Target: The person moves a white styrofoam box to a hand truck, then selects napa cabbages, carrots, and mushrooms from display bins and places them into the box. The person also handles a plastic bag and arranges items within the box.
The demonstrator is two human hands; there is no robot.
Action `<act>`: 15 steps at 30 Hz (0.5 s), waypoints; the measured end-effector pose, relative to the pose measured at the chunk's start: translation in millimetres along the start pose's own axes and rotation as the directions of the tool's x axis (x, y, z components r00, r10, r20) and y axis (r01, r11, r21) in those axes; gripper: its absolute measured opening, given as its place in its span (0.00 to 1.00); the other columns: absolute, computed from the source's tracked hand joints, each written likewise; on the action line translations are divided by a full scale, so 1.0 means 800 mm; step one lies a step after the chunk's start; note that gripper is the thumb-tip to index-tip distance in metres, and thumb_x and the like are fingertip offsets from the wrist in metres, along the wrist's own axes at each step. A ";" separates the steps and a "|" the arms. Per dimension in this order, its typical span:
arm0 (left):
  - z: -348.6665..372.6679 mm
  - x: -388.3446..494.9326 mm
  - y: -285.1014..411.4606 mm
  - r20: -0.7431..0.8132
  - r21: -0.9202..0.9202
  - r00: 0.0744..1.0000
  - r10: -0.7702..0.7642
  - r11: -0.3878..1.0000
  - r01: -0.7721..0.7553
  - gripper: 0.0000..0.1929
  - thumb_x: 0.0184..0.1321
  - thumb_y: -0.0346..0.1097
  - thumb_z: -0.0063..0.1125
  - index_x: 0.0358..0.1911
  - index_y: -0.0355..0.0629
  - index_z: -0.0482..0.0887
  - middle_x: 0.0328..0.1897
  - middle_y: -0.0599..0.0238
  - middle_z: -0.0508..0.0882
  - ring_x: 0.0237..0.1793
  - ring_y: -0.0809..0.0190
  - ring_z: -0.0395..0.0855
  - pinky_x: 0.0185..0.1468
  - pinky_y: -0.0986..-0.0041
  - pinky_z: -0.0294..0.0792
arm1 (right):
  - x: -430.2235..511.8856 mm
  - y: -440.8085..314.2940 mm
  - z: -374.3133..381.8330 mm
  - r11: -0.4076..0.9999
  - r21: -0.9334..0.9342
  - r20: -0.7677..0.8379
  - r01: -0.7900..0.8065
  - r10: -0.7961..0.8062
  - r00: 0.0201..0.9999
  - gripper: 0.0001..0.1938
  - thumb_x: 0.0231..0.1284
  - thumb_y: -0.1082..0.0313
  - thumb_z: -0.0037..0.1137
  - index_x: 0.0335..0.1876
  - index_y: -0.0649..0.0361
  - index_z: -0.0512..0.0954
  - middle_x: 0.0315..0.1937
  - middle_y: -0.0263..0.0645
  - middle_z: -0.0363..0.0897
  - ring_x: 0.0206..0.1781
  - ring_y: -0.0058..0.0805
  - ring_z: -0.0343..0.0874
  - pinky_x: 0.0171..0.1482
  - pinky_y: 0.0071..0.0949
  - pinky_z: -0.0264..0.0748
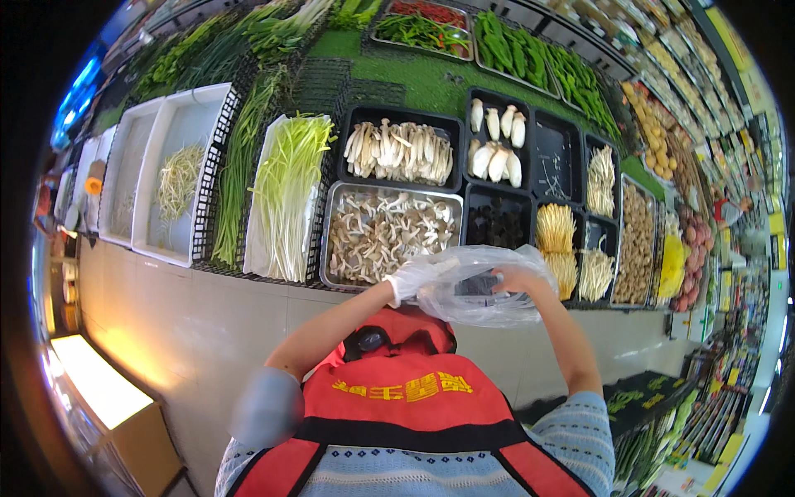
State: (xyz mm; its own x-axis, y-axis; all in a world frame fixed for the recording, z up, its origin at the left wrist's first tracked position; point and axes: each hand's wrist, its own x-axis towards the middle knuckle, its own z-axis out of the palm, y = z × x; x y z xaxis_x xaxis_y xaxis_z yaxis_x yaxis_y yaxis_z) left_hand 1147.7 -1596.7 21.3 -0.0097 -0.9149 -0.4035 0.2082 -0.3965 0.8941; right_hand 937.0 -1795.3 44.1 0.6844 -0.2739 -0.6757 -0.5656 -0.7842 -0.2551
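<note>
A clear plastic bag (475, 307) is spread between my hands in front of the red apron (404, 385). My left hand (413, 279), in a white glove, grips the bag's left side. At its right side is my bare right hand (522, 281), fingers curled at the bag's mouth with film around them. Just beyond the bag lies a metal tray of loose oyster-type mushrooms (391, 233). A black tray with dark contents (497, 217), perhaps wood ear, sits partly behind the bag. Bundled enoki mushrooms (554, 227) stand to its right.
Farther back are long-stemmed mushrooms (400, 152) and king oyster mushrooms (497, 158) in black trays. Yellow chives (289, 192) and a white crate with bean sprouts (180, 177) stand leftward. Green peppers (512, 50) line the back. A lit box (99, 379) stands at lower left.
</note>
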 end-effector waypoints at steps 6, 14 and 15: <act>0.016 0.091 -0.070 -0.274 0.225 0.959 -0.072 0.965 0.137 0.32 0.65 0.62 0.44 0.47 0.33 0.80 0.23 0.58 0.82 0.24 0.65 0.77 0.28 0.66 0.70 | 0.059 -0.011 -0.093 0.843 0.538 0.007 0.030 -0.041 0.999 0.18 0.61 0.57 0.58 0.48 0.64 0.78 0.42 0.42 0.82 0.41 0.27 0.81 0.44 0.25 0.78; 0.054 0.098 -0.042 -0.217 0.163 0.962 -0.164 0.966 0.201 0.39 0.63 0.70 0.34 0.38 0.35 0.84 0.24 0.60 0.81 0.25 0.62 0.77 0.30 0.64 0.69 | 0.176 -0.063 -0.207 0.654 0.755 -0.144 0.043 0.102 0.984 0.27 0.62 0.48 0.55 0.50 0.71 0.74 0.42 0.49 0.80 0.37 0.30 0.82 0.34 0.28 0.82; 0.055 0.095 -0.032 -0.200 0.139 0.968 -0.154 0.973 0.184 0.39 0.63 0.70 0.34 0.39 0.35 0.84 0.24 0.59 0.81 0.26 0.62 0.77 0.31 0.64 0.69 | 0.205 -0.076 -0.212 0.651 0.757 -0.150 0.050 0.099 0.984 0.34 0.60 0.44 0.56 0.56 0.73 0.70 0.50 0.52 0.77 0.45 0.31 0.81 0.37 0.29 0.82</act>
State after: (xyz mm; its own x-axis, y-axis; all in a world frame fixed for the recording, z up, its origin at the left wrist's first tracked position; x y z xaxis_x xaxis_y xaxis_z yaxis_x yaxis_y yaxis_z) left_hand 1098.9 -1659.7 -23.7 0.1546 -0.8091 -0.5670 0.0651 -0.5643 0.8230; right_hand 1161.7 -1887.1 66.4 0.6861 -0.4311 -0.5860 -0.6825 -0.1026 -0.7236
